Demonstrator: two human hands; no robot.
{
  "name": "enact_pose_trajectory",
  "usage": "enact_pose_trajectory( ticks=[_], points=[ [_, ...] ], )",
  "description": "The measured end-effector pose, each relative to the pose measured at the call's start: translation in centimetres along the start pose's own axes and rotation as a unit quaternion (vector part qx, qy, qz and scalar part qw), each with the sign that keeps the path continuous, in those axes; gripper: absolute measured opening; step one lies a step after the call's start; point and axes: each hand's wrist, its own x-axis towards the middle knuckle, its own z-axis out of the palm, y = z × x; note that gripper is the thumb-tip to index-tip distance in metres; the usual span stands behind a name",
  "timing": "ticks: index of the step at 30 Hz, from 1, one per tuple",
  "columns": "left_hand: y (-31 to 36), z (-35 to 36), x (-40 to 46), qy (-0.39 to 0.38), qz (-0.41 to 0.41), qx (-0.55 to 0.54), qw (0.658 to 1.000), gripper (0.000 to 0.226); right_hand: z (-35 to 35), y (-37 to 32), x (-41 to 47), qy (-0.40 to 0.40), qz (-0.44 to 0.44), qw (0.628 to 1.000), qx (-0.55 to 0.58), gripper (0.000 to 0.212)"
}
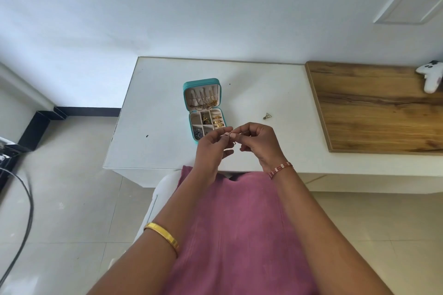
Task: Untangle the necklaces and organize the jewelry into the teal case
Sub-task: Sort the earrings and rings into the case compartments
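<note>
The teal case (186, 96) lies open on the white table (158, 93). Gold necklaces hang in its lid and rings and earrings fill its compartments. Just in front of the case, my left hand (211, 147) and my right hand (257, 142) meet fingertip to fingertip above the table. Both pinch a very small jewelry piece (234, 142), thin and mostly hidden by my fingers. A small triangular pendant (267, 116) lies alone on the table to the right of the case.
A wooden board (383, 108) covers the table's right part, with a white game controller (430, 78) at its far end. Black cables (22, 199) run over the tiled floor at the left. My pink garment fills the foreground.
</note>
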Motion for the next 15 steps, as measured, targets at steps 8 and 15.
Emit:
enact_pose_trajectory(
  ticks=[8, 15],
  points=[
    [-0.3, 1.6, 2.8, -0.009, -0.058, -0.056, 0.997, 0.023, -0.6, 1.7, 2.8, 0.061, 0.012, 0.998, 0.016, 0.009],
    [-1.9, 3.2, 5.7, 0.027, -0.105, -0.08, 0.991, 0.023, -2.0, 5.3, 8.0, 0.218, -0.005, 0.964, -0.151, 0.014]
  ],
)
